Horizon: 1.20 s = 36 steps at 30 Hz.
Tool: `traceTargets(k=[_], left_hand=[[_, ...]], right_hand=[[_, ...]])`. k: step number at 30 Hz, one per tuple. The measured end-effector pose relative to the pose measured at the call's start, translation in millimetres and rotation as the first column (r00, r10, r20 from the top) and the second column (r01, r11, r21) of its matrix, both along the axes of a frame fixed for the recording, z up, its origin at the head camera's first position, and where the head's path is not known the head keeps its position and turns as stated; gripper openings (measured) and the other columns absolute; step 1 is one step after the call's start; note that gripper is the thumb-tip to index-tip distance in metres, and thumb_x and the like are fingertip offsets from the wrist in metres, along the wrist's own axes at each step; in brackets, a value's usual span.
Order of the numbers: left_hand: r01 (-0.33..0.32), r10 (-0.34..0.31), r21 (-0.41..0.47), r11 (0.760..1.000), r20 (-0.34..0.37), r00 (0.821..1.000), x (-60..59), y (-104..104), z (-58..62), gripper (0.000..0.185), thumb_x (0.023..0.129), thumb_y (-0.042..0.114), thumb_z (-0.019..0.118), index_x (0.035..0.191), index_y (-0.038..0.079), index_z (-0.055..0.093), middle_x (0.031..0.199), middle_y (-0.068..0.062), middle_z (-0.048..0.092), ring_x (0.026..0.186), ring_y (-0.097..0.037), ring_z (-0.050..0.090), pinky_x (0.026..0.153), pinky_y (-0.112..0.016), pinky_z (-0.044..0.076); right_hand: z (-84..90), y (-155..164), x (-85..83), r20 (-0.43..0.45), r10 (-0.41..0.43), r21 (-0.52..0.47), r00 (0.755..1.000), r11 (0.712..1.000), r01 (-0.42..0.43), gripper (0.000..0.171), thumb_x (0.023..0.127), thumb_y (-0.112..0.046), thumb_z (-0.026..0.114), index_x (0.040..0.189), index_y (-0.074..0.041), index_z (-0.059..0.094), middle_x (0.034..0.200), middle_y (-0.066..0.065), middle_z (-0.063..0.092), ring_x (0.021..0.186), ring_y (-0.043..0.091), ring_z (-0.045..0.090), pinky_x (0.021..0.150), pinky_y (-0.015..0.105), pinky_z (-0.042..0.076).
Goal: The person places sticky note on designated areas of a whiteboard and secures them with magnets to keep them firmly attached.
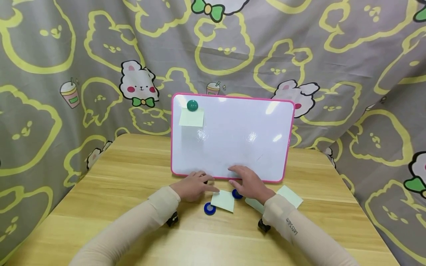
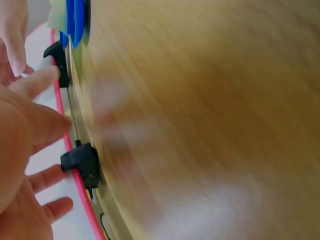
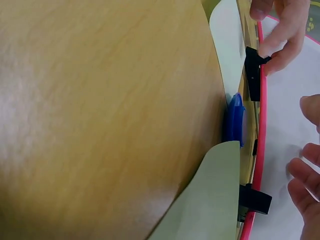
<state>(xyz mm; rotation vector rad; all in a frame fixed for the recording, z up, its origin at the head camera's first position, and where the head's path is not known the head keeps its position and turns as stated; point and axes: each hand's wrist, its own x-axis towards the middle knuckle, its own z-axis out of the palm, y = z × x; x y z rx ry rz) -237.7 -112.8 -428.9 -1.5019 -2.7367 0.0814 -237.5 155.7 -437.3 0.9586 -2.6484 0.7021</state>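
Note:
A whiteboard [image 1: 229,144] with a pink frame stands upright at the back of the wooden table. Green magnet [image 1: 192,105] and pale green paper note [image 1: 191,117] sit together at its upper left. My left hand [image 1: 191,186] is at the board's lower edge, fingers extended near a black clip-like support [image 2: 82,162]. In the right wrist view, its fingertips appear to touch that support. My right hand [image 1: 249,181] hovers before the lower middle of the board with fingers spread, holding nothing. Between the hands lies another paper note [image 1: 223,200], beside two blue magnets, one left [image 1: 209,208] and one right [image 1: 237,194].
More pale green paper [image 1: 290,197] lies under and beside my right wrist. A second black support [image 3: 254,199] grips the board's lower edge on the right. Behind the table [image 1: 139,155] hangs a grey patterned curtain [image 1: 233,48].

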Motion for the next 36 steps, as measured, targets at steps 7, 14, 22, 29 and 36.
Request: traceTargets(k=[7,14,22,29,36], left_hand=[[-0.067,0.067,-0.011,0.998,0.024,0.997,3.4,2.2,2.5,0.036,0.093,0.010,0.059,0.117,0.033,0.071,0.139,-0.001,0.050,0.127,-0.026,0.043,0.104,-0.049,0.037],[-0.113,0.113,-0.006,0.994,0.034,0.993,3.6,-4.4,-0.5,0.014,0.090,0.014,0.062,0.095,0.015,0.075,0.124,0.002,0.063,0.119,-0.023,0.053,0.101,-0.044,0.040],[-0.167,0.161,0.087,0.982,0.074,0.984,8.9,-23.5,-3.0,0.028,0.083,0.019,0.073,0.065,0.018,0.051,0.068,0.009,0.050,0.061,-0.009,0.044,0.060,-0.027,0.041],[-0.385,0.375,0.067,0.920,0.132,0.918,17.9,-35.5,-2.8,0.036,0.080,0.029,0.080,0.063,0.017,0.051,0.070,0.006,0.048,0.065,-0.011,0.044,0.061,-0.030,0.043],[-0.500,0.463,0.092,0.861,0.267,0.845,20.3,-42.0,-1.4,0.027,0.075,0.024,0.084,0.084,0.012,0.061,0.084,0.000,0.052,0.078,-0.017,0.051,0.072,-0.038,0.049]], right_hand=[[-0.4,1.2,-0.7,-0.009,0.004,-0.011,1.000,1.000,-0.004,0.040,0.090,-0.018,0.069,0.127,-0.005,0.059,0.129,0.012,0.059,0.122,0.029,0.053,0.102,0.047,0.042],[0.5,2.9,0.5,0.024,0.004,-0.007,1.000,1.000,-0.004,0.040,0.091,-0.018,0.069,0.127,-0.004,0.060,0.130,0.012,0.059,0.123,0.029,0.052,0.103,0.046,0.041],[0.8,5.8,3.1,0.025,-0.003,-0.005,1.000,1.000,0.003,0.042,0.090,-0.018,0.070,0.128,-0.004,0.059,0.130,0.011,0.059,0.122,0.028,0.053,0.102,0.046,0.042],[0.1,6.9,4.1,0.076,0.005,0.011,0.997,1.000,-0.005,0.041,0.089,-0.018,0.071,0.126,-0.003,0.061,0.121,0.011,0.064,0.106,0.027,0.061,0.094,0.045,0.048],[2.4,10.0,5.2,0.146,0.025,0.080,0.989,0.996,-0.037,0.031,0.090,-0.020,0.070,0.114,-0.001,0.066,0.105,0.010,0.067,0.093,0.024,0.062,0.085,0.043,0.051]])
